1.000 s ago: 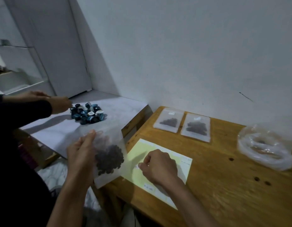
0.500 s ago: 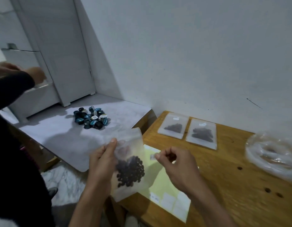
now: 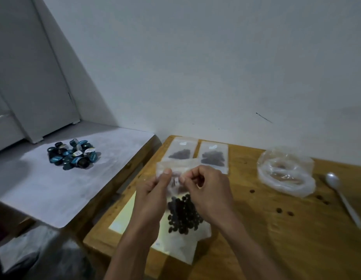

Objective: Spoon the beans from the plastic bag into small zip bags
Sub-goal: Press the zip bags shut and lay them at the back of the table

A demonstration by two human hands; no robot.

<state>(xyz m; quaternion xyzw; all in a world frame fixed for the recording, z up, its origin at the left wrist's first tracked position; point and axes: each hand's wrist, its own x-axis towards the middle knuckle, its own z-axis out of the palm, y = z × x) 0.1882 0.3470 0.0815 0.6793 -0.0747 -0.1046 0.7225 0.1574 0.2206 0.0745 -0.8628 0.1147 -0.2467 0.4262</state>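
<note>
From the head view, we see both hands raised over the near part of the wooden table (image 3: 276, 249), holding a small zip bag (image 3: 181, 229) upright between them. The left hand (image 3: 153, 201) pinches the bag's top edge on the left with thumb against curled fingers; the right hand (image 3: 210, 195) pinches the top just beside it, fingers curled in. The bag is clear, slightly frosted plastic, and a cluster of small, dark, rounded beans (image 3: 183, 215) sits in its lower half, with the upper half flat and see-through. Whether its top strip is sealed we cannot tell.

Under the hands lies a pale yellow sheet (image 3: 123, 219) on the table. Against the wall lie two more filled zip bags (image 3: 213, 154), flat and side by side, each with a dark heap inside. To the right sits the large plastic bag (image 3: 287, 174), crumpled with its mouth rolled down, and a white spoon (image 3: 341, 197) rests just beside it. On the neighbouring white surface (image 3: 54, 190) to the left is a pile of small blue-labelled capsules (image 3: 73, 154).
</note>
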